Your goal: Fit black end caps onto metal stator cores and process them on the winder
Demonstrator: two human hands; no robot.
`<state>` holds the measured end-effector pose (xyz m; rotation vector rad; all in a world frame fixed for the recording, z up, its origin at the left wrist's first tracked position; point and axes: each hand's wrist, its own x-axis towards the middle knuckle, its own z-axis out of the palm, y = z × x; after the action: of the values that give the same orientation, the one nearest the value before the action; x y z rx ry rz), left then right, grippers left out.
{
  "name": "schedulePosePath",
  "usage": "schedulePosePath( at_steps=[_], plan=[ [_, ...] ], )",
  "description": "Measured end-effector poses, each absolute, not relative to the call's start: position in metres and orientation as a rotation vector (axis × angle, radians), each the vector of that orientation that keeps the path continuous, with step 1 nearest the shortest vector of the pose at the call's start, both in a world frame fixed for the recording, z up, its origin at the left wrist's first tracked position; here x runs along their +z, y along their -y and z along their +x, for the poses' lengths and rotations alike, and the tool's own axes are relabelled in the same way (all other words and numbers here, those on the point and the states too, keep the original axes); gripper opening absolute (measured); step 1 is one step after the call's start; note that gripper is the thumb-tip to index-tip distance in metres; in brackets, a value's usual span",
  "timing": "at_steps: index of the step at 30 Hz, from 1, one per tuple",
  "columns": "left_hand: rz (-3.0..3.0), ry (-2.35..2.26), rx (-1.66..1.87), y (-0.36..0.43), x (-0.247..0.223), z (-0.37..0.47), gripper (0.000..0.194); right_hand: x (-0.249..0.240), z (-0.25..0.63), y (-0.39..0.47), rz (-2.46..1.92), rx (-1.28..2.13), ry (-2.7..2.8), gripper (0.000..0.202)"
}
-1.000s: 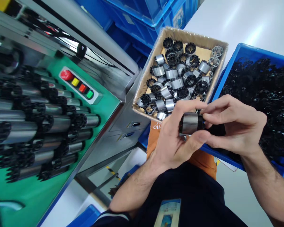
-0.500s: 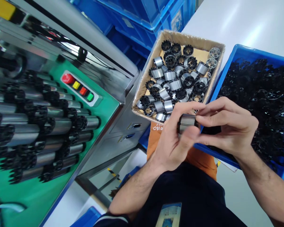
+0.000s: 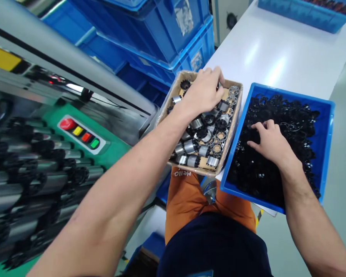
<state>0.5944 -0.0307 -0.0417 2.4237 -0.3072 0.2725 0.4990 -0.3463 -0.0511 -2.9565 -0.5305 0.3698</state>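
Note:
My left hand [image 3: 203, 90] reaches over the upper part of a cardboard box [image 3: 238, 111]. Its fingers curl down around a part whose dark edge just shows between thumb and fingers. Silver cylinders with black toothed ends [image 3: 196, 123] lie jumbled in the box, along with thin ring-like pieces [image 3: 232, 100]. To the right, my right hand [image 3: 269, 141] hangs over a blue bin [image 3: 328, 134] heaped with black plastic parts [image 3: 294, 111]. Its thumb and fingers are apart, with nothing visibly held between them.
Rows of silver cylinders [image 3: 52, 181] lie on a green surface at the left, beside a button panel [image 3: 82, 134]. Stacked blue crates [image 3: 161, 42] stand behind the box. Another blue bin [image 3: 311, 15] rests on the white table [image 3: 248, 57] at the top right.
My hands have separated from around the silver cylinder. The left one has moved up over the cardboard box, the right one over the blue bin. The view has shifted too.

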Motion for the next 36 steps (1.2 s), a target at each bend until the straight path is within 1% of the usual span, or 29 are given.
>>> schedulePosePath(
  at_steps=[1, 3, 6, 8, 9, 11, 13, 16, 18, 21, 23, 24, 27, 29, 30, 31, 34, 36],
  plan=[
    [2.524, 0.304, 0.172, 0.036, -0.043, 0.606, 0.016, -0.051, 0.499, 0.345, -2.952, 0.390, 0.552, 0.053],
    [2.683, 0.293, -0.007, 0.047, -0.041, 0.619, 0.019, -0.048, 0.499, 0.343, -2.941, 0.424, 0.597, 0.041],
    [2.778, 0.241, -0.107, 0.059, -0.031, 0.626, 0.026, -0.036, 0.499, 0.340, -2.947, 0.390, 0.568, 0.026],
    [2.777, 0.227, -0.170, 0.061, -0.029, 0.634, 0.033, -0.029, 0.497, 0.337, -2.970, 0.330, 0.503, 0.022],
    [2.770, 0.234, -0.207, 0.061, -0.030, 0.640, 0.035, -0.026, 0.496, 0.337, -2.988, 0.305, 0.468, 0.022],
    [2.748, 0.261, -0.232, 0.060, -0.040, 0.654, 0.031, -0.023, 0.495, 0.336, -3.012, 0.298, 0.420, 0.026],
    [2.709, 0.294, -0.199, 0.059, -0.054, 0.670, 0.026, -0.024, 0.495, 0.339, -3.004, 0.304, 0.401, 0.040],
    [2.561, 0.343, -0.109, 0.058, -0.066, 0.686, 0.035, -0.029, 0.497, 0.345, -2.940, 0.260, 0.354, 0.055],
    [2.468, 0.332, 0.013, 0.055, -0.058, 0.682, 0.037, -0.031, 0.499, 0.349, -2.891, 0.154, 0.315, 0.060],
    [2.401, 0.355, 0.196, 0.048, -0.022, 0.646, 0.033, -0.026, 0.500, 0.353, -2.741, -0.099, 0.326, 0.061],
    [2.278, 0.391, 0.223, 0.046, 0.008, 0.601, 0.030, -0.018, 0.498, 0.352, -2.554, -0.161, 0.397, 0.059],
    [2.133, 0.374, 0.164, 0.046, 0.021, 0.575, 0.026, -0.013, 0.496, 0.350, -2.433, -0.148, 0.448, 0.058],
    [1.643, 0.147, -0.051, 0.054, 0.044, 0.494, 0.031, -0.002, 0.488, 0.337, -2.021, -0.063, 0.582, 0.054],
    [1.416, 0.036, -0.141, 0.061, 0.043, 0.450, 0.027, 0.000, 0.480, 0.325, -1.804, -0.022, 0.593, 0.054],
    [1.340, -0.002, -0.152, 0.065, 0.039, 0.433, 0.024, 0.000, 0.476, 0.319, -1.723, -0.004, 0.578, 0.055],
    [1.289, -0.028, -0.140, 0.068, 0.033, 0.420, 0.024, 0.000, 0.471, 0.314, -1.659, 0.013, 0.559, 0.055],
    [1.270, -0.112, -0.023, 0.078, 0.009, 0.396, 0.041, -0.001, 0.457, 0.301, -1.560, 0.035, 0.513, 0.053],
    [1.289, -0.143, 0.031, 0.085, -0.007, 0.389, 0.045, 0.000, 0.450, 0.296, -1.573, 0.043, 0.525, 0.049]
  ],
)
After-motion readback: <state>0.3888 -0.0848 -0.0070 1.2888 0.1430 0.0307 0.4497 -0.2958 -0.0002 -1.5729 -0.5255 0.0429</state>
